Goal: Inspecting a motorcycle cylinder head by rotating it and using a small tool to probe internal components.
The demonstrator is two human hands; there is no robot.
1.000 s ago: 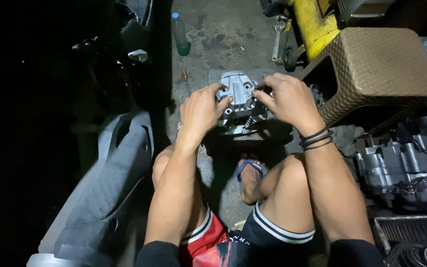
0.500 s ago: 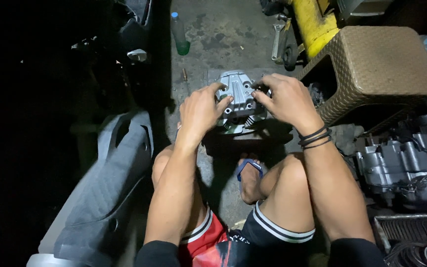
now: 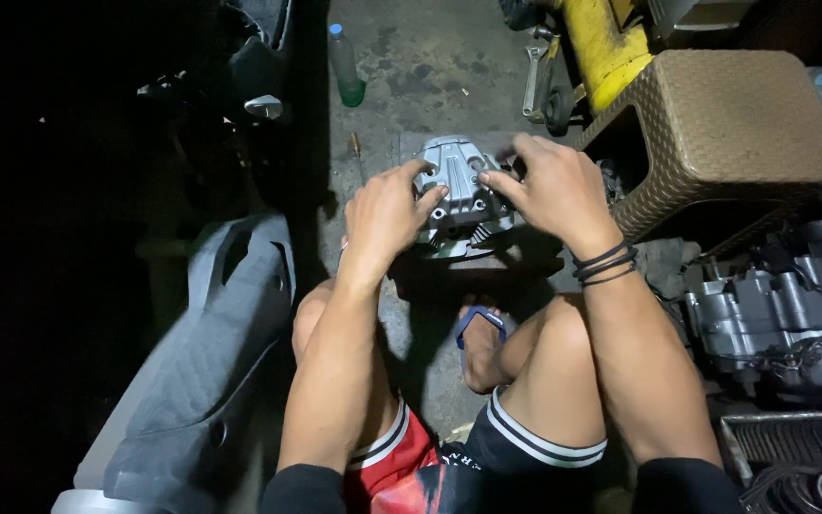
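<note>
A grey metal engine cylinder head (image 3: 459,186) with a ribbed cover sits on a dark block on the concrete floor, straight in front of me. My left hand (image 3: 382,214) grips its left side, fingers curled over the top edge. My right hand (image 3: 544,186) grips its right side, fingertips on the cover; black bands circle that wrist. My bare knees and a blue sandal (image 3: 479,333) are below the part.
A brown woven stool (image 3: 725,124) stands at the right, a yellow jack (image 3: 606,48) and a wrench (image 3: 535,76) behind it. A green bottle (image 3: 345,67) stands at the back. Grey engine parts (image 3: 763,314) lie right; a grey scooter panel (image 3: 211,352) lies left.
Both hands have stayed on the cylinder head, with fingers shifting slightly on its cover. The part has barely moved.
</note>
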